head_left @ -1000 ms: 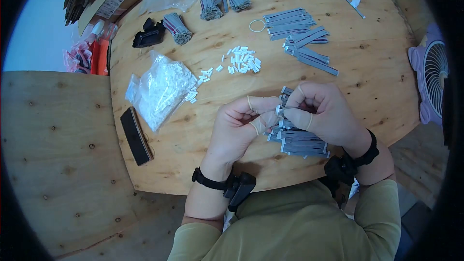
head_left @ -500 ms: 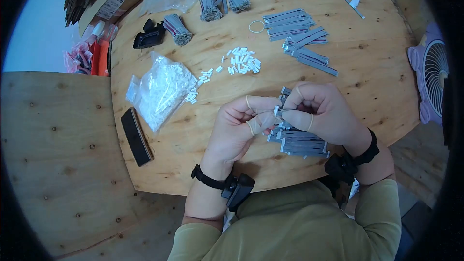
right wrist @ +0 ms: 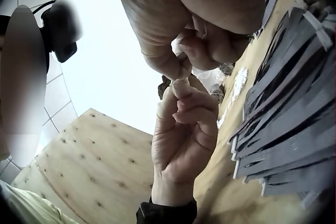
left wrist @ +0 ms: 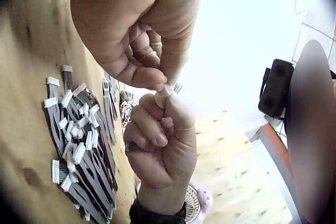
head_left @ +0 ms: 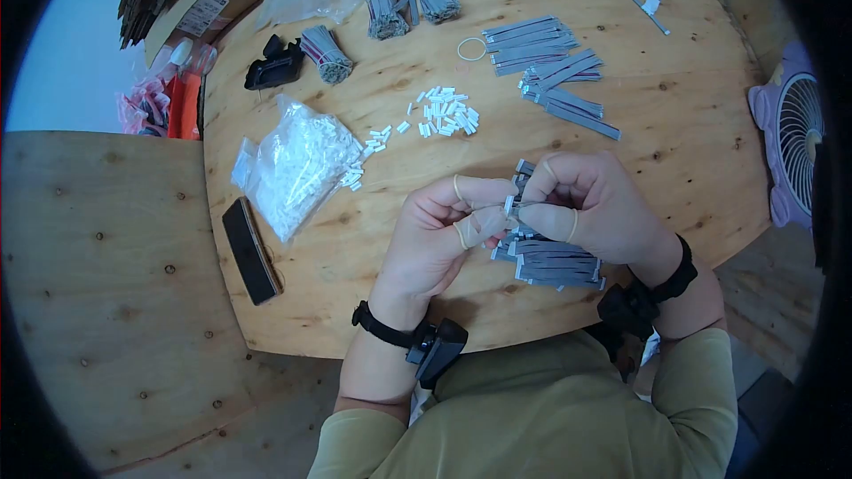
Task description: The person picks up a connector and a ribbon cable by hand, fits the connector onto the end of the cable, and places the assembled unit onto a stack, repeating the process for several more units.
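Both hands meet over a pile of grey ribbon cables [head_left: 555,263] near the table's front. The left hand [head_left: 448,226] pinches a small white connector [head_left: 508,204] between thumb and forefinger. From the other side, the right hand [head_left: 599,208] pinches what looks like a cable end against that connector; its fingertips mostly hide it. In the left wrist view the fingertips of the left hand [left wrist: 139,29] and right hand [left wrist: 163,140] touch, with thin wire ends beside them. White plugs tip the cables [left wrist: 79,153] below. Finger covers sit on some fingertips.
A bag of white connectors [head_left: 302,164] and a phone [head_left: 252,250] lie left, loose connectors [head_left: 451,112] beyond the hands. Farther back are cable rows [head_left: 532,43], tied bundles [head_left: 384,9] and a black case [head_left: 273,64]. A purple fan [head_left: 790,137] stands right.
Both hands stay nearly in place, fingertips together. The white connector has shifted and tilted very slightly between them; the surrounding objects have not moved.
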`<state>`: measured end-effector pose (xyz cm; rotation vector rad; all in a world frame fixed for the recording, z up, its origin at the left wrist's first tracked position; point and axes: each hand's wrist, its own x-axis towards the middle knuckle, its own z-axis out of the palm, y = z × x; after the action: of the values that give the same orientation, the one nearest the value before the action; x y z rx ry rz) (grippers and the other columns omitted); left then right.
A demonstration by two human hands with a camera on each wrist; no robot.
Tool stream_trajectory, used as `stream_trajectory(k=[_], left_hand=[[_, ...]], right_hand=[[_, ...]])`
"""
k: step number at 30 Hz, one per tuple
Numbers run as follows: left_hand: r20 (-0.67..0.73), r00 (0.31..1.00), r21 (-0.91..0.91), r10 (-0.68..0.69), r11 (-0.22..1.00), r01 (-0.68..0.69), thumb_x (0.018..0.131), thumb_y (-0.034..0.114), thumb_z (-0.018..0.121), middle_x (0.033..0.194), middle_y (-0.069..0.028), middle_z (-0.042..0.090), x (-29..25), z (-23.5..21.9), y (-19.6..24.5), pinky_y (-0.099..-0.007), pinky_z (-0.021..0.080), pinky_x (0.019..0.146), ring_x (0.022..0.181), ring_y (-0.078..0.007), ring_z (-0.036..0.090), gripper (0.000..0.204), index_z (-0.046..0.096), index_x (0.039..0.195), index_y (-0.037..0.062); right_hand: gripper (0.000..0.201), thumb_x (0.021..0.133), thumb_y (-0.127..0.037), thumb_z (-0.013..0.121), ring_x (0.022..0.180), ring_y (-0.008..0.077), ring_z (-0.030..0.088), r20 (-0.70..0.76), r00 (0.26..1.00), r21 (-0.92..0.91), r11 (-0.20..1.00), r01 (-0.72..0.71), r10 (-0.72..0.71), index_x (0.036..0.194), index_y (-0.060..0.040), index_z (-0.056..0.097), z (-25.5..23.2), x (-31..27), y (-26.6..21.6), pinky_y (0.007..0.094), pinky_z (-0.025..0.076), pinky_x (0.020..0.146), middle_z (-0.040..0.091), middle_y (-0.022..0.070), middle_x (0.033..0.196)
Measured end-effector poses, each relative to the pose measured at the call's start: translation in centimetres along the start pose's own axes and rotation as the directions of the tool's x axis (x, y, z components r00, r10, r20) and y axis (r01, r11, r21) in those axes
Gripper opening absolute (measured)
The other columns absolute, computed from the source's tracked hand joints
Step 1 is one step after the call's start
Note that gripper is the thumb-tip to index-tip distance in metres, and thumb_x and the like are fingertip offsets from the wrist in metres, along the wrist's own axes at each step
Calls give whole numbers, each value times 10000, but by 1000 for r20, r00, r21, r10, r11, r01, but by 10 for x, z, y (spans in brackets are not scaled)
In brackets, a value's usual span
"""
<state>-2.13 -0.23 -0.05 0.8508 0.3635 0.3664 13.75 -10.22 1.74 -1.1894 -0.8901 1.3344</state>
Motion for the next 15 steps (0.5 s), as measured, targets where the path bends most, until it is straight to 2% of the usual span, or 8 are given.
stream_trajectory(k=[15], left_hand=[[-26, 999, 35, 19, 999, -18, 760, 35, 606, 840, -65, 611, -1, 2, 1, -204, 431, 586, 696, -84, 543, 208, 577, 963, 3]], right_hand=[[64, 756, -51, 588, 600, 30, 507, -24, 1000, 6, 1000, 9, -8, 749, 0, 550, 2, -1, -2, 177, 416, 520, 563, 8, 670]])
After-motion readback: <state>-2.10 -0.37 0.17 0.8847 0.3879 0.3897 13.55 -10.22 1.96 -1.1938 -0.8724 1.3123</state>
